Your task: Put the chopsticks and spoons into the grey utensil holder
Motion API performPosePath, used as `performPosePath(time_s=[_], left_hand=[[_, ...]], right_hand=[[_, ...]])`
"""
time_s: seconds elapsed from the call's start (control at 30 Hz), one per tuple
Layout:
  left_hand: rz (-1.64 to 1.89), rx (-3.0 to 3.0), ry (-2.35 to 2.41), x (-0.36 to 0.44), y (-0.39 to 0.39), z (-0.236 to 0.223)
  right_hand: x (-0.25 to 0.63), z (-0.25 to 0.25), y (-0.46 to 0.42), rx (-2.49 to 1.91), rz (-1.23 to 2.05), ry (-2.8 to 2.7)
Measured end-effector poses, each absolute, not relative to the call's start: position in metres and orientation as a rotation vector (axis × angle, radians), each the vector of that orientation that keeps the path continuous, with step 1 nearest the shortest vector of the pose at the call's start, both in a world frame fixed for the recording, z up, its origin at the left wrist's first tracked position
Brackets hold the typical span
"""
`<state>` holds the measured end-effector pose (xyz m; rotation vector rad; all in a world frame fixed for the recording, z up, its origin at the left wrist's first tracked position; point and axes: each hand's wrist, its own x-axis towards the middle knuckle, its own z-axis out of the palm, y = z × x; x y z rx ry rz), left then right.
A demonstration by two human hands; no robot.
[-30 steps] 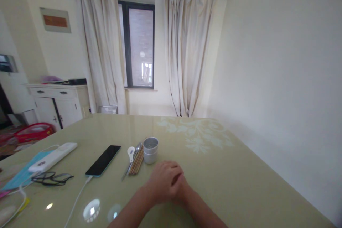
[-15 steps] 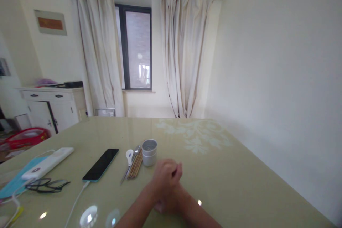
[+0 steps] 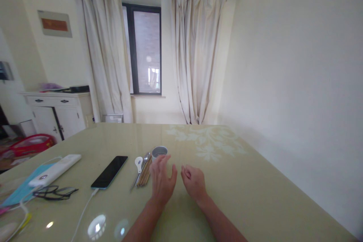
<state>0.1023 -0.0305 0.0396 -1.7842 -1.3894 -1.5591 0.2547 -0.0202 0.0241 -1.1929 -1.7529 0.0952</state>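
Observation:
My left hand [image 3: 162,183] is open, thumb apart from the fingers, with its fingertips in front of a grey metal cup [image 3: 159,151]. From this view I cannot tell whether they touch it. The hand covers the cup's lower part. To its right, my right hand [image 3: 195,183] is curled into a loose fist above the table, and nothing shows in it. Left of the cup lie a bundle of wooden chopsticks [image 3: 145,174], a metal spoon [image 3: 146,156] and a short white spoon [image 3: 138,164].
A black phone [image 3: 110,172] with a white charging cable lies on the glossy table [image 3: 241,196]. Farther left are eyeglasses [image 3: 55,193], a white power strip [image 3: 56,169] and a blue face mask [image 3: 17,193]. A wall [image 3: 306,83] runs along the right side.
My hands were clasped together and have come apart. The left moved left and forward to the cup, its fingers opening; the right stays curled on the right.

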Motion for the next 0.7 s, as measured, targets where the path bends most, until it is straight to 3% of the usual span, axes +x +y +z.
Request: performPosePath(time_s=[0.17,0.33,0.53,0.7], left_hand=[[-1.487,-1.697,-1.778,0.068,-0.004,0.027],[-1.488,-1.995,-2.016,0.058,-0.004,0.028],[-1.675,-2.699,-1.749,0.095,-0.023,0.03],[-1.272,-2.915,-1.616,0.077,-0.019,0.037]], right_hand=[[0.258,0.026,-0.016,-1.243,0.171,-1.706],[0.265,0.035,-0.011,-1.19,0.594,-1.635],[0.29,0.047,-0.01,-0.871,1.033,-1.713],[0.311,0.052,-0.008,-0.886,1.087,-1.731]])
